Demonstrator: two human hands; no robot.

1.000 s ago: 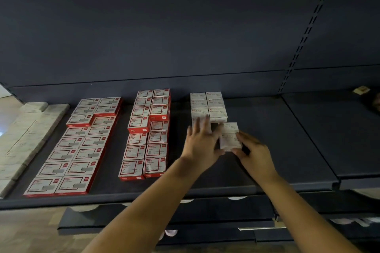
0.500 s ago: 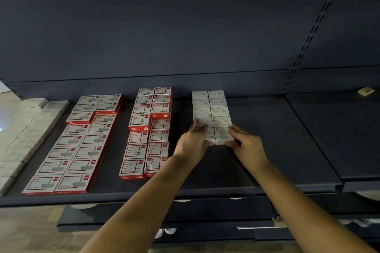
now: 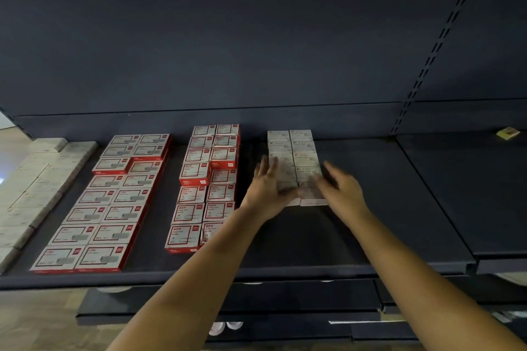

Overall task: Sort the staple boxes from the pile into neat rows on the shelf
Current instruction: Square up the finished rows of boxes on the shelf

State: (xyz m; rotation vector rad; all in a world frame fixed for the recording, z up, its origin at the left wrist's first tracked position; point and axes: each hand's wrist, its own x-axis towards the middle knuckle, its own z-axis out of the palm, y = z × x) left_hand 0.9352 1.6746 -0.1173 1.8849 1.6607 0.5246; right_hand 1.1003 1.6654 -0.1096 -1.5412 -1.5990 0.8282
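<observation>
On the dark shelf (image 3: 356,236), small white boxes (image 3: 302,151) form a double row running from the back wall toward me. My left hand (image 3: 268,194) lies with straight fingers along the left side of that row's near end. My right hand (image 3: 342,191) sits at the right side of the same end, fingers extended and motion-blurred. Both hands flank the nearest white boxes (image 3: 309,198) and grip nothing. Left of them stand a double row of red-and-white boxes (image 3: 205,182) and a wider double row of larger red-and-white boxes (image 3: 114,199).
Pale flat packs (image 3: 31,194) lie along the shelf's far left. A small yellowish box (image 3: 507,133) sits alone on the neighbouring shelf section at right. Lower shelves (image 3: 228,308) jut out beneath the shelf's front edge.
The white box that my right hand carried now lies at the near end of the white row. Both hands have opened and slid along the sides of the row.
</observation>
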